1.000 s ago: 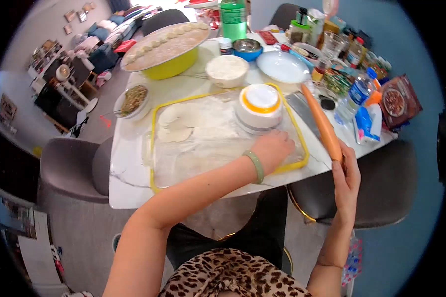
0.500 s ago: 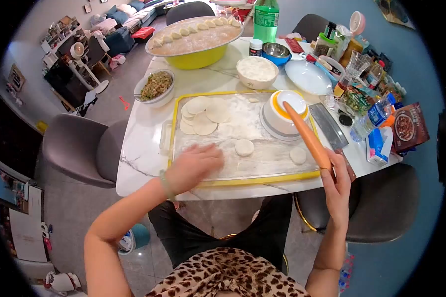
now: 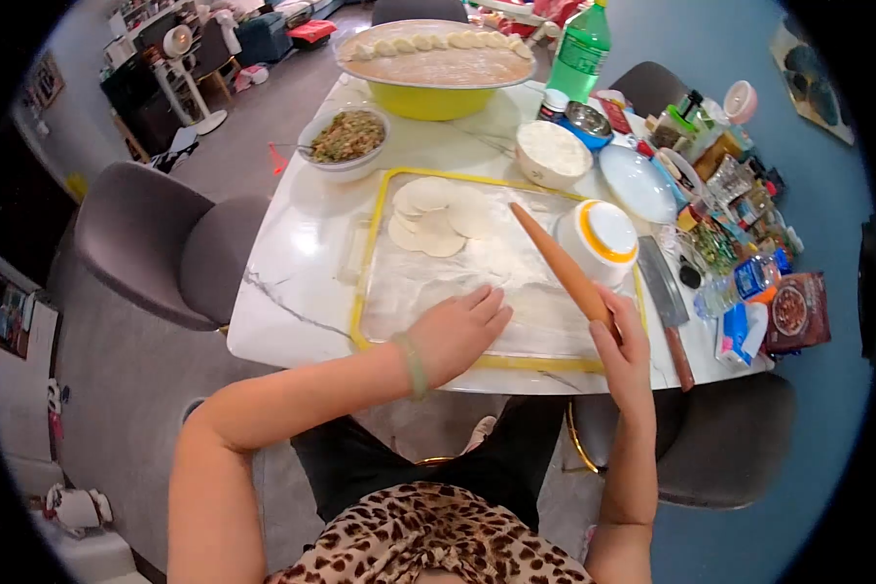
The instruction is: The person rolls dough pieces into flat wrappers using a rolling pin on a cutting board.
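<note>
My right hand (image 3: 623,346) grips the thick end of a tapered wooden rolling pin (image 3: 561,265), which slants up and left over the floured board (image 3: 380,331) with the yellow rim. Palm down on the board's near part lies my left hand (image 3: 462,336), fingers stretched out; whatever is beneath it is hidden. Several thin round dough wrappers (image 3: 430,222) overlap at the board's upper left. Loose flour (image 3: 501,255) is spread across the middle. An upturned white container with an orange ring (image 3: 603,238) stands at the board's right, close beyond the rolling pin.
Right of the board lies a cleaver (image 3: 664,292). Behind are a filling bowl (image 3: 346,141), a flour bowl (image 3: 553,154), a white plate (image 3: 638,183) and a yellow basin (image 3: 428,101) topped by a tray of dumplings (image 3: 438,44). Bottles and packets crowd the right edge.
My left hand has moved right and come down over the spot where a small dough disc lay. My right hand still holds the rolling pin. The view has shifted and tilted.
</note>
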Available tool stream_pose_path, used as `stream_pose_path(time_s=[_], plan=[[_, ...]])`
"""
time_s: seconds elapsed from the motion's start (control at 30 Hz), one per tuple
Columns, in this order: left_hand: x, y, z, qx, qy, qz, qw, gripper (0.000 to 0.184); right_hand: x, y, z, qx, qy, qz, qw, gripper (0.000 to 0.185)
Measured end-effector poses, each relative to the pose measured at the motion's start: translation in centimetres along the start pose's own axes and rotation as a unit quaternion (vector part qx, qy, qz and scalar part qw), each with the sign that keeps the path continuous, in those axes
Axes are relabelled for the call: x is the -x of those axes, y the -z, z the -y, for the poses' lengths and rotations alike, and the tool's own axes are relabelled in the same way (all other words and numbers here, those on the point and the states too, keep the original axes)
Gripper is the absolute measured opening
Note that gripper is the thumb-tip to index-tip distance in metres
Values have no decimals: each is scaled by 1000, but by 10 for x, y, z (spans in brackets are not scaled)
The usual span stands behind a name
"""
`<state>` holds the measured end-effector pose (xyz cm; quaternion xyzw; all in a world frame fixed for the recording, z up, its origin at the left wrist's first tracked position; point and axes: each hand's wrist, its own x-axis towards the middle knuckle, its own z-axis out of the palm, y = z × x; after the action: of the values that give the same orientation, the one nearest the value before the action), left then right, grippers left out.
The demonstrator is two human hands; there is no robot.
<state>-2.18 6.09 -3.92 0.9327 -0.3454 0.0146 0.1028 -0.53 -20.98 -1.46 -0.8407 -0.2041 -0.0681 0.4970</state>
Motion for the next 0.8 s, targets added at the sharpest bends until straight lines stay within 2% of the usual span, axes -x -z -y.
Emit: stream_pose_path(time_s=[0.03,0.13,0.2,0.23,0.3,0.33,0.4,0.47,0.53,0.6,0.73,0.8], plan=[[17,2,2,-2,8,3,1000,52,0,1,-7,-6,36,-8,999,42],[63,16,9,-17,25,-17,999,57,2,3,-12,-13,2,-5,1000,41],[76,28,9,-36,163,-10,986,63,2,1,-11,-25,-8,-12,1000,41],[76,30,8,-36,161,-8,986,63,1,-1,-13,-22,7,-11,1000,41],[75,33,9,-67,223,6,972,66,1,-4,-11,-21,21,-10,999,41],[72,30,11,-68,223,7,972,66,1,-6,-8,-36,11,-2,999,41],[64,17,16,-33,236,-65,969,59,3,-8,-4,-55,3,5,998,41],[66,17,13,-26,241,-95,965,55,6,-6,-3,-27,54,9,998,42],[68,17,12,-20,243,-121,962,50,13,1,2,-38,37,12,999,43],[72,16,14,-52,203,-194,958,46,17,7,1,-50,22,16,998,43],[51,17,12,-88,212,-202,952,40,24,12,-8,-84,24,9,996,43],[25,14,4,-79,224,-191,952,28,24,9,-12,-114,22,7,993,43]])
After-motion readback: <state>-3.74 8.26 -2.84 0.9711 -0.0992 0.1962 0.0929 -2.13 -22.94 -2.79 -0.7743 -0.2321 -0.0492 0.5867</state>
